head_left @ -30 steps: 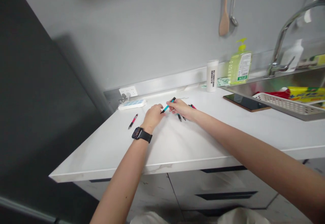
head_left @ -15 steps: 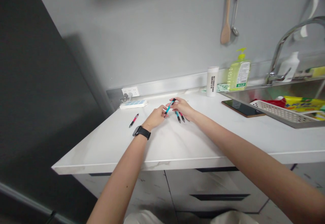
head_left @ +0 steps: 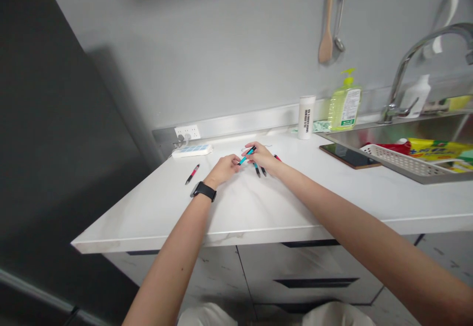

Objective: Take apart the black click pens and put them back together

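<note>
A teal and black pen is held slantwise between my hands above the countertop. My left hand, below a black watch, pinches its lower end. The fingers of my right hand are closed around its upper part. Partly under my right hand lie another teal pen and a pen with a black grip; a bit of a red pen shows beside the wrist. To the left of my left hand a red and black pen lies alone.
Behind the hands are a white power strip and a wall socket. To the right stand a white canister and a soap bottle. A dark tablet-like device lies beside the sink. The counter's front edge is near me.
The held pen has tilted flatter, its lower end still at my left fingers. My right hand now covers more of the pens beneath it. The view has shifted slightly.
</note>
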The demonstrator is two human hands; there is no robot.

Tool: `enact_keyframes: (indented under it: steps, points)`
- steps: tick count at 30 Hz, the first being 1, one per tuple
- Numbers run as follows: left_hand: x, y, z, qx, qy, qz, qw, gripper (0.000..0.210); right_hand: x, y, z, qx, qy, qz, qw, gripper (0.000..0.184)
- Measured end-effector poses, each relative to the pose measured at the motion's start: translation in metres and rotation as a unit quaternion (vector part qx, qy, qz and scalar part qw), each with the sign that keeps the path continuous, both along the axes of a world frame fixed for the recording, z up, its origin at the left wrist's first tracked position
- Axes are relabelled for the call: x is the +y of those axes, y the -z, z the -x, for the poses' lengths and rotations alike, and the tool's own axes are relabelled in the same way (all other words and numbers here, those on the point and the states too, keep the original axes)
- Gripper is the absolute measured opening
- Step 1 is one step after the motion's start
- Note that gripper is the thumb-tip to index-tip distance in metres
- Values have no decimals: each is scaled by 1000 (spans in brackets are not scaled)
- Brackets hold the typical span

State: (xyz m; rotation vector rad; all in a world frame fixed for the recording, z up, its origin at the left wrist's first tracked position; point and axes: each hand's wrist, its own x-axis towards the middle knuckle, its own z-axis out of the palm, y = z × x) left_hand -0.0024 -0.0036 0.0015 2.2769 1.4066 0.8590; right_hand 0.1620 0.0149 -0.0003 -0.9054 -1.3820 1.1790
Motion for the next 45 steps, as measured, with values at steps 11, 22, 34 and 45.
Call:
enact_keyframes:
  steps: [11,22,34,45]
  points:
    - [0,3,0,4,9,18,1000,19,5,5,2,-10,-11,-9,1000,41]
    - [-3,1,-4,9,-12,-30,999,19,4,5,0,8,-14,-8,1000,41]
    - [-2,1,-6,1,-45,3,999,8,1,4,4,3,7,2,1000,39]
    - [0,2,-1,26,-67,10,997,5,5,5,3,-10,49,34,998,40]
